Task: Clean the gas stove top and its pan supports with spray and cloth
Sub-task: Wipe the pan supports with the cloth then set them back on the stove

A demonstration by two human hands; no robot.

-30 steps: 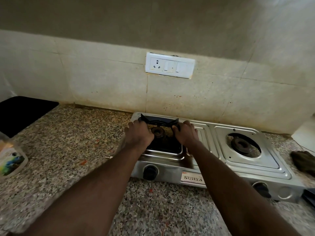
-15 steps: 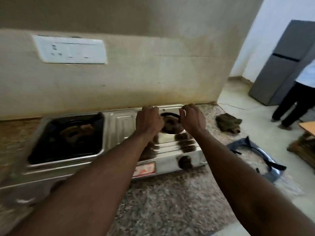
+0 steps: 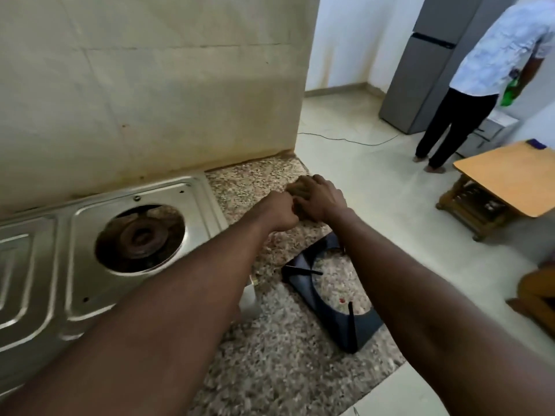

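The steel gas stove [image 3: 45, 265] sits on the left of the granite counter [image 3: 270, 370]. Its right burner [image 3: 139, 238] is bare, with no pan support on it. A black pan support [image 3: 324, 313] lies flat on the counter to the stove's right, partly under my right forearm. A dark olive cloth [image 3: 295, 187] lies near the counter's far right corner, mostly hidden by my hands. My right hand [image 3: 319, 198] is pressed on top of it, fingers curled over it. My left hand [image 3: 279, 211] is clenched at the cloth's near edge. No spray bottle is in view.
The counter ends just right of the pan support, with floor below. A person [image 3: 480, 79] stands at a grey fridge [image 3: 420, 70]. A wooden table [image 3: 507, 181] stands nearby. A cable [image 3: 345, 141] runs across the floor. A tiled wall [image 3: 150, 85] backs the stove.
My hands left the left burner's pan support, passed over the right burner and now rest on the cloth. The view swung to the right.
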